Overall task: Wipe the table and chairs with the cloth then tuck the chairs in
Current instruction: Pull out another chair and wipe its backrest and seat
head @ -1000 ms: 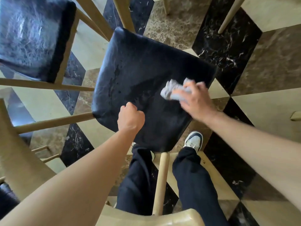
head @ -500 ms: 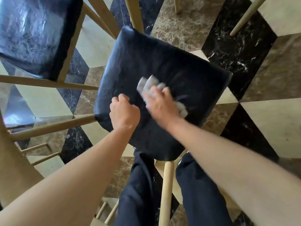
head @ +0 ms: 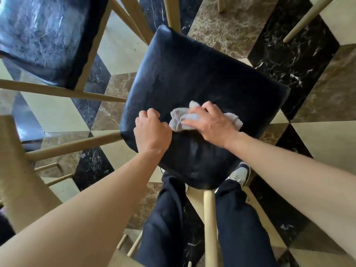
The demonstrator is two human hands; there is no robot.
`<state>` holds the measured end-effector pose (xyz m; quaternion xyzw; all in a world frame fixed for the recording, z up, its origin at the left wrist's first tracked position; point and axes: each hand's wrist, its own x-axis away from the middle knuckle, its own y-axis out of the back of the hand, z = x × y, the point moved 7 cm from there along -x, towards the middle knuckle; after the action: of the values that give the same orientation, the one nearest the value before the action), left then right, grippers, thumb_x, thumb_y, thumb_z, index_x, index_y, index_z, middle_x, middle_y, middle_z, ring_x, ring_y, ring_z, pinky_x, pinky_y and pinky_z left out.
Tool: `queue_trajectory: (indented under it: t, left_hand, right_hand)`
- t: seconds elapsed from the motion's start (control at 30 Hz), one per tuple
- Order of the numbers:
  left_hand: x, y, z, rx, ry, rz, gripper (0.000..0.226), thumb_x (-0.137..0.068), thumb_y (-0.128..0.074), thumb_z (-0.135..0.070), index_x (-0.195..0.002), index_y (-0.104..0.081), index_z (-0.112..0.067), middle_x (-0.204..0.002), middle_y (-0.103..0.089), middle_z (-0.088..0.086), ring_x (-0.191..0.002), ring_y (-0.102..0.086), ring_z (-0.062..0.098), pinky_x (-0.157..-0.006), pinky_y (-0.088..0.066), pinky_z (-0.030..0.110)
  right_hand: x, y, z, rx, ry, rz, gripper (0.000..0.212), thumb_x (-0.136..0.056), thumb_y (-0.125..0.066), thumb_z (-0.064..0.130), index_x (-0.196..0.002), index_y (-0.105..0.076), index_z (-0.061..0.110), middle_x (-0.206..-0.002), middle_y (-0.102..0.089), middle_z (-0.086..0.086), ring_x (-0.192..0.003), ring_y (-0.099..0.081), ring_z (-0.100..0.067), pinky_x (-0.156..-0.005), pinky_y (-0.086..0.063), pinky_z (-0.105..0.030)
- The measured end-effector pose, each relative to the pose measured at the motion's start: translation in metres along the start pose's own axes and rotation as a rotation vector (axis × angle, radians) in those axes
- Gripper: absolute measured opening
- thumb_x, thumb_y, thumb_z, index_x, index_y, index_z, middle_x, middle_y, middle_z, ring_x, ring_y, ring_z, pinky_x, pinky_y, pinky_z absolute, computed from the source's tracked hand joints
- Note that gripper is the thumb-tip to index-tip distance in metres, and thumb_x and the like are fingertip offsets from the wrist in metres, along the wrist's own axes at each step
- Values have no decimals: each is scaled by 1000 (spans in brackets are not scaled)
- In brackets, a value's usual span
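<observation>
Since half a second ago the right hand (head: 211, 123) has swept the cloth (head: 182, 120) rightward over the seat (head: 192, 78) toward its middle, while the left hand (head: 152, 132) stays a closed fist braced on the near left edge. Fingers spread flat, the right hand presses the crumpled cloth down. Cloth looks soft, light and limp, best bunched under the palm; the padded seat looks smooth, slightly yielding, probably slippery.

The far half of the black seat (head: 202, 74) is lying open. A second chair (head: 44, 35) and its wooden rails (head: 63, 91) are crowding the left side.
</observation>
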<state>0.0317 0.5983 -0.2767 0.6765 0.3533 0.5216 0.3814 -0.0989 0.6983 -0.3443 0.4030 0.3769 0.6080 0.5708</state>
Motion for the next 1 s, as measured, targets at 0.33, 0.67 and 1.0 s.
queue_trajectory:
  t: [0.33, 0.67, 1.0]
  left_hand:
    - [0, 10, 16, 26, -3, 0, 31, -89, -50, -14, -119, -58, -15, -122, -52, 8, -116, -45, 29, -99, -39, 42]
    - [15, -3, -5, 26, -37, 64, 28, -88, -49, -15, -115, -57, -13, -119, -51, 8, -115, -45, 30, -94, -37, 42]
    - [18, -14, -1, 1, -72, 115, 32, -89, -49, -14, -120, -58, -14, -120, -52, 7, -113, -46, 29, -94, -41, 42]
  right_hand:
    - [34, 13, -7, -161, -508, -141, 34, -91, -65, 34, -120, -67, 16, -118, -60, -16, -92, -51, -36, -82, -47, -48]
    - [105, -35, 101, 3, 473, 275, 16, -94, -53, 31, -92, -67, 37, -103, -59, 7, -87, -54, -17, -78, -47, -30]
    - [50, 55, -110, -23, -689, -272, 25, -89, -68, 32, -113, -68, 23, -122, -55, -13, -101, -50, -42, -83, -45, -52]
